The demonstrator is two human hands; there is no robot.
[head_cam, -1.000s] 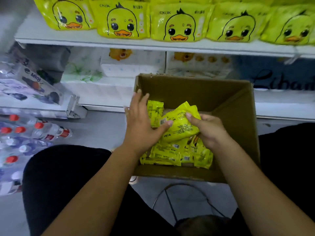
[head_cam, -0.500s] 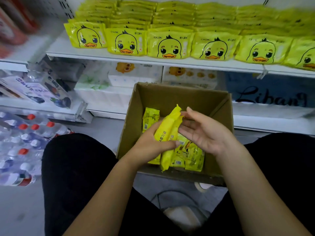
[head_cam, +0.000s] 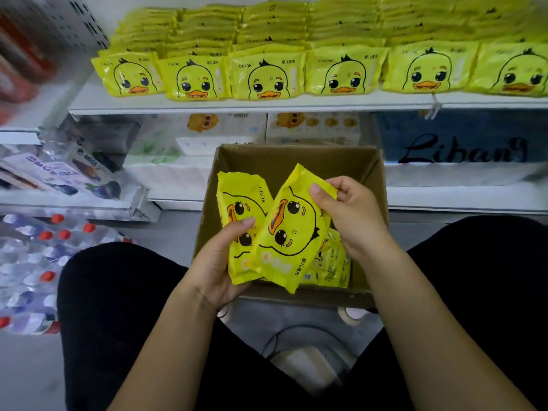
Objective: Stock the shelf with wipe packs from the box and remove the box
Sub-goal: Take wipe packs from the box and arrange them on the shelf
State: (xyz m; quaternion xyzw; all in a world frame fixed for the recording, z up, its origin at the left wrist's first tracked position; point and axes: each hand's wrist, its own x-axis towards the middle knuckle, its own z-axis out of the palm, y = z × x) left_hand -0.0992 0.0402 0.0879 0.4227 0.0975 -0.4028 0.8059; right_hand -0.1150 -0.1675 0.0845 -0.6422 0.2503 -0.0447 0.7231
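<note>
Where the floor runs out at the far left, shrink-wrapped water bottles with red caps are seen lying in packs, and above them a low side shelf is loaded with pale, purple-printed bags. Further in, the left hand is held palm up over the near left corner of the open cardboard box. Its fingers are curled beneath a yellow duck-faced wipe pack and its thumb is pressed on the printed face, so that the pack is gripped. A second wipe pack is laid slantwise over the right edge of the first. Both are turned so that the duck lies sideways, and both are held above the box rather than resting in it. The top corner of this second pack is pinched by the right hand, with the thumb on the front and the fingers curled behind. Under that hand, a few more packs are seen lying on the box floor at its near right side. Behind the box, the shelf is lined from end to end with a front row of upright duck packs, and flat stacks are piled behind them. Below the shelf, white tissue bundles are stored, and at the right a blue bundle lettered in black script is placed.
</note>
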